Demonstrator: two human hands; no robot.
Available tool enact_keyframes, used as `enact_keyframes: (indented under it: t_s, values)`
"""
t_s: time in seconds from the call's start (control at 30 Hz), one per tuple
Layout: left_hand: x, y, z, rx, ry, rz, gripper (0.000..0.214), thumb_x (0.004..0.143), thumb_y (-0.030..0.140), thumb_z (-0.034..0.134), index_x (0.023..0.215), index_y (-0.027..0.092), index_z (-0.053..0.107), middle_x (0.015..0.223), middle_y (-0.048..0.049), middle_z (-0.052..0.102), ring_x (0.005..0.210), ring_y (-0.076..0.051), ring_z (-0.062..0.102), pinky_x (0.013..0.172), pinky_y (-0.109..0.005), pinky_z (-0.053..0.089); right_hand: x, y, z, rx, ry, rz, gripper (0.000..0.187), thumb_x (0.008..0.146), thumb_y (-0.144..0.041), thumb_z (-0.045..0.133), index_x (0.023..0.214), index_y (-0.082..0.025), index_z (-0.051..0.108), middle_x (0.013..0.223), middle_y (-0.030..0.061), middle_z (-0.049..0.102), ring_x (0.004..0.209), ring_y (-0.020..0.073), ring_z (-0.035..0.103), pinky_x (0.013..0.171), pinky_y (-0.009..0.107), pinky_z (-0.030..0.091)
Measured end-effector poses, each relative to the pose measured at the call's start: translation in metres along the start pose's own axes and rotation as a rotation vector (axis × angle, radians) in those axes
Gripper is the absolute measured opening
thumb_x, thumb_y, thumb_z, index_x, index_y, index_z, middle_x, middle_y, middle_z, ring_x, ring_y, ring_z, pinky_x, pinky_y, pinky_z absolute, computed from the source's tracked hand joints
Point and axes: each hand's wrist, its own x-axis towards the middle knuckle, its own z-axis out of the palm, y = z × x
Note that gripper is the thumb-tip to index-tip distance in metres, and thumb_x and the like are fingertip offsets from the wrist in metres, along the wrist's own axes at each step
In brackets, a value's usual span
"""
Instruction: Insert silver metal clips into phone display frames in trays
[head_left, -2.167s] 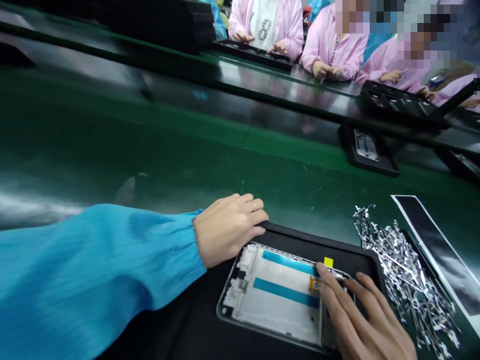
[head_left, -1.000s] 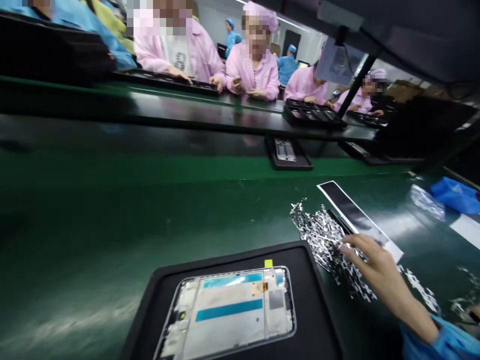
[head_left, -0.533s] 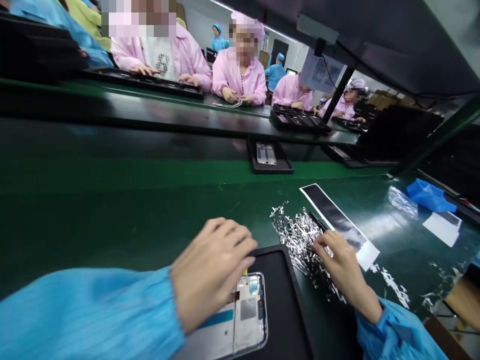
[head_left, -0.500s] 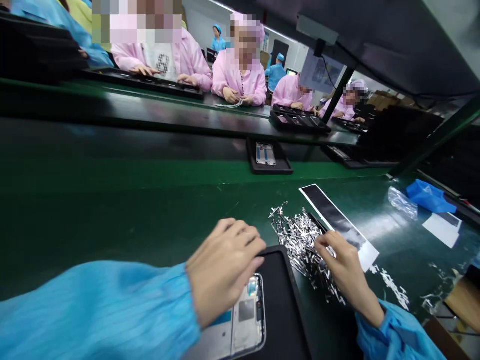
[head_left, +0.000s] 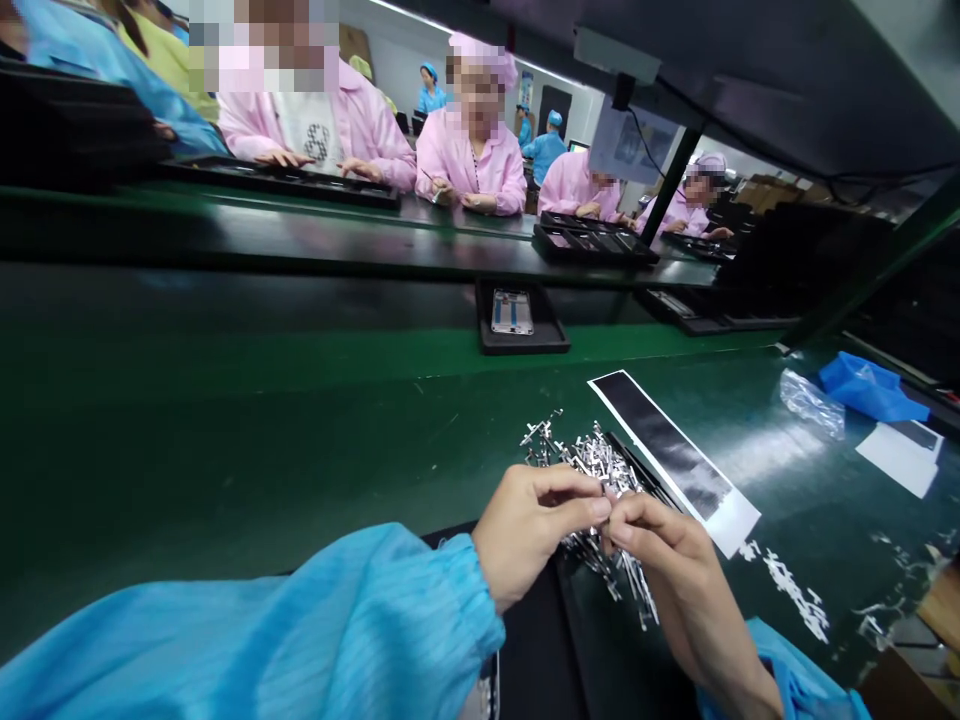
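Observation:
Fingertip to fingertip, my left hand (head_left: 536, 525) and my right hand (head_left: 667, 560) meet above a pile of small silvery metal strips (head_left: 600, 455). Both are closed in a pinch. Whatever sits between the fingertips is too small and hidden to make out. Beneath my left forearm lies a black tray (head_left: 536, 640), mostly covered by the blue sleeve. A corner of a metal phone frame (head_left: 489, 690) shows in it at the bottom edge.
A long black sheet with a white border (head_left: 667, 450) lies beside the pile. White scraps (head_left: 795, 590), crumpled clear plastic (head_left: 810, 400) and a blue wrapper (head_left: 870, 385) are to the right. Farther back stands a tray (head_left: 525, 345) with another phone frame (head_left: 512, 312). Co-workers (head_left: 476, 150) sit opposite.
My left hand has moved right, from over the phone frame to the pile, and now meets my right hand. My right hand has shifted slightly left and closed in a pinch.

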Motion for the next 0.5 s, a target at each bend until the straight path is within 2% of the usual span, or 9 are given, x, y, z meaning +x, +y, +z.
enact_keyframes:
  t_s: [0.1,0.2,0.33,0.4,0.5]
  values:
    - [-0.001,0.001,0.0,0.08,0.022,0.048,0.014,0.065,0.022,0.058,0.065,0.008,0.061,0.063,-0.0009,0.052,0.064,-0.011,0.047,0.061,-0.022,0.034,0.0,-0.001,0.001,0.021,-0.025,0.009,0.017,0.076,-0.032,0.049,0.066,-0.019,0.051,0.066,-0.002,0.047,0.068,0.0114,0.043,0.063,0.023,0.034]
    - [-0.004,0.007,-0.001,0.259,0.034,0.106,0.016,0.07,0.02,0.052,0.06,0.009,0.059,0.058,0.0009,0.047,0.059,-0.01,0.042,0.057,-0.021,0.031,-0.002,0.0,-0.001,0.0,-0.033,-0.012,0.014,0.076,-0.031,0.05,0.068,-0.02,0.052,0.071,-0.0025,0.049,0.07,0.0109,0.043,0.064,0.023,0.033]
    - [-0.016,0.014,-0.004,0.679,-0.104,0.145,0.019,0.075,0.016,0.047,0.06,0.012,0.057,0.06,0.0014,0.049,0.061,-0.01,0.043,0.058,-0.022,0.029,-0.006,-0.004,-0.005,-0.069,-0.03,-0.119,0.008,0.078,-0.029,0.048,0.08,-0.023,0.054,0.085,-0.0019,0.052,0.083,0.0127,0.046,0.071,0.024,0.033]
    - [-0.023,0.013,-0.005,0.869,-0.155,0.197,0.019,0.077,0.015,0.045,0.061,0.014,0.057,0.061,0.0016,0.05,0.063,-0.01,0.044,0.058,-0.022,0.029,-0.008,-0.007,-0.006,-0.122,-0.09,-0.14,0.009,0.079,-0.028,0.048,0.077,-0.023,0.054,0.079,-0.0023,0.052,0.077,0.0117,0.047,0.068,0.024,0.033]
    - [-0.032,0.009,-0.004,1.003,-0.153,0.262,0.016,0.076,0.013,0.046,0.064,0.015,0.056,0.064,0.0018,0.052,0.065,-0.011,0.045,0.059,-0.022,0.028,-0.01,-0.011,-0.005,-0.124,-0.183,-0.099,0.013,0.078,-0.028,0.049,0.069,-0.02,0.055,0.069,-0.0027,0.05,0.067,0.01,0.045,0.063,0.023,0.032]
